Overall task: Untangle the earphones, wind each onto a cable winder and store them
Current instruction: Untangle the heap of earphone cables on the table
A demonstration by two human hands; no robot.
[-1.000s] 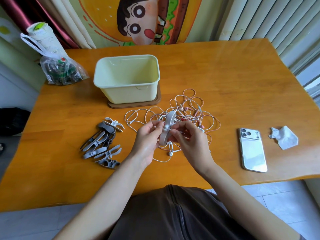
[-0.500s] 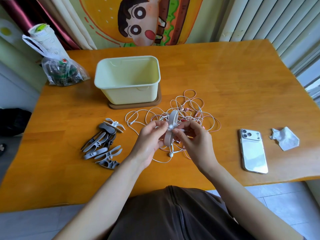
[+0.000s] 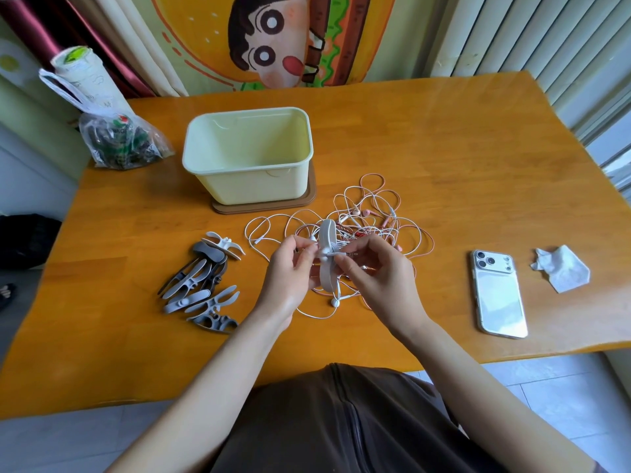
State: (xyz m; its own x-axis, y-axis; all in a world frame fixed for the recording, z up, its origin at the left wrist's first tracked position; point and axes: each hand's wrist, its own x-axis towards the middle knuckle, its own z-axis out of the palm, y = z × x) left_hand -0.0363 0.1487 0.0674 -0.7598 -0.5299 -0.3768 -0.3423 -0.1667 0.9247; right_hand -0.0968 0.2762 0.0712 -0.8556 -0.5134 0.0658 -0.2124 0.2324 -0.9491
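One wooden table (image 3: 444, 148) carries it all: an open pale tub (image 3: 252, 186) on a brown mat (image 3: 307, 199), a plastic bag (image 3: 123, 145) of dark bits, tangled earphones (image 3: 358, 227) under my hands, spare winders (image 3: 201, 285), a phone (image 3: 498, 298) and a tissue (image 3: 563, 273). My left hand (image 3: 290, 271) grips a white winder (image 3: 326, 233). My right hand (image 3: 379, 274) pinches a cable against it.

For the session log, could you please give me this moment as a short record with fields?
Left hand: grips white cable winder
Right hand: pinches white earphone cable at the winder's middle
Earphone tangle: white and pink, on table behind hands
Spare winders: grey and white heap, left of hands
Cream bin: on brown mat, nothing visible inside
Right side: smartphone, crumpled tissue
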